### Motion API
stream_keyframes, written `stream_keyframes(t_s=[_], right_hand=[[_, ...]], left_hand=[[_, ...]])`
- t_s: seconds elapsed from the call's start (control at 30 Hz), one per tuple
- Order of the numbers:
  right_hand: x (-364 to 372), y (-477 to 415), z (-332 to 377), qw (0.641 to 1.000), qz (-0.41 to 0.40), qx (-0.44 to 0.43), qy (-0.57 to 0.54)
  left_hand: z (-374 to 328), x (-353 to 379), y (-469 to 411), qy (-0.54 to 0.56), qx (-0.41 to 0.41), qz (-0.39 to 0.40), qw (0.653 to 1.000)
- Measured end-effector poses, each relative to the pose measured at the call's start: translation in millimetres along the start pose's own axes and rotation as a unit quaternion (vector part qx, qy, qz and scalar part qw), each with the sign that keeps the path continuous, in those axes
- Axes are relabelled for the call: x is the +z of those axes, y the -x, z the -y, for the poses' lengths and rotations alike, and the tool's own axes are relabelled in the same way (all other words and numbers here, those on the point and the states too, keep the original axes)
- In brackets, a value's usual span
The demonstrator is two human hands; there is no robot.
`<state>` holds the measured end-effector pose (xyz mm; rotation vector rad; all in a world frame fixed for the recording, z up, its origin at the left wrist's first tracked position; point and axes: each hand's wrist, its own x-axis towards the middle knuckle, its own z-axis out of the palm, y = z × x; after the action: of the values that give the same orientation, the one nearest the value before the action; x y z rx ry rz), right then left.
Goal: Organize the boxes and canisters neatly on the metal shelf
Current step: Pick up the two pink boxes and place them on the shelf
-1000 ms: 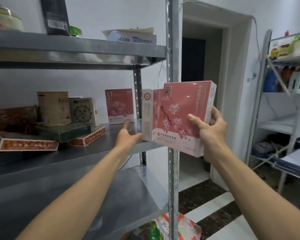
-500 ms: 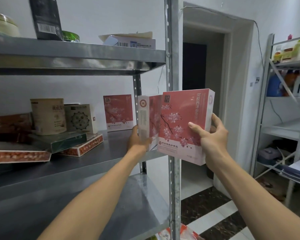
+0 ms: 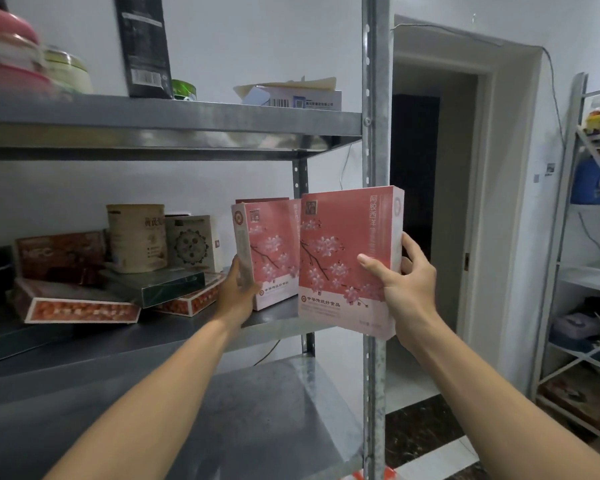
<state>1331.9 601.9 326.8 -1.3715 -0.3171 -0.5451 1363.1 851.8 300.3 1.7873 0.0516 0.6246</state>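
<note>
My left hand (image 3: 238, 294) grips the left edge of a pink blossom-print box (image 3: 269, 254) that stands upright on the middle metal shelf (image 3: 174, 332). My right hand (image 3: 407, 285) holds a second, identical pink box (image 3: 343, 258) by its right edge, in front of the shelf's front upright post (image 3: 374, 133). Behind the shelf box, only the top edge of a third pink box (image 3: 262, 200) shows. A beige canister (image 3: 137, 237) and a patterned box (image 3: 193, 242) stand further left.
Flat boxes lie stacked askew on the middle shelf: a dark green one (image 3: 156, 284) over red-and-white ones (image 3: 80, 308). The upper shelf holds a black box (image 3: 144, 46), tins (image 3: 66, 71) and a cardboard box (image 3: 291, 95). A second rack (image 3: 586, 237) stands right of a doorway.
My left hand closed on the shelf box and slid it left and back, so it now covers the rear pink box. My right hand kept its box almost still.
</note>
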Motion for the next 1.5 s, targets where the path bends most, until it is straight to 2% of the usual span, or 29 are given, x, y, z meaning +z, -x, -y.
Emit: stream_keyframes(t_s=[0.17, 0.6, 0.93, 1.03, 1.27, 1.4, 1.5], right_hand=[[21.0, -2.9, -6.3, 0.999, 0.04, 0.005, -0.026], [59.5, -27.1, -31.9, 0.989, 0.083, 0.094, -0.077], [74.1, -52.8, -62.9, 0.979, 0.113, 0.107, -0.133], [75.4, -57.2, -70.2, 0.975, 0.13, 0.097, -0.149], [82.2, -62.6, -78.9, 0.971, 0.173, 0.073, -0.145], [86.0, -67.2, -83.0, 0.979, 0.169, 0.058, -0.103], [87.2, -72.3, -87.5, 0.98, 0.156, 0.054, -0.114]], left_hand=[[3.1, -21.6, 0.2, 0.013, -0.003, -0.014, 1.0], [17.4, -31.1, -11.0, -0.002, -0.02, -0.034, 0.999], [13.0, -29.7, -12.7, -0.011, -0.007, -0.035, 0.999], [9.0, -27.3, -10.2, 0.027, -0.003, -0.017, 0.999], [11.5, -24.8, -14.1, 0.035, -0.011, -0.007, 0.999], [15.6, -26.8, -19.2, 0.008, -0.028, -0.044, 0.999], [19.6, -27.5, -25.2, -0.031, -0.031, -0.066, 0.997]])
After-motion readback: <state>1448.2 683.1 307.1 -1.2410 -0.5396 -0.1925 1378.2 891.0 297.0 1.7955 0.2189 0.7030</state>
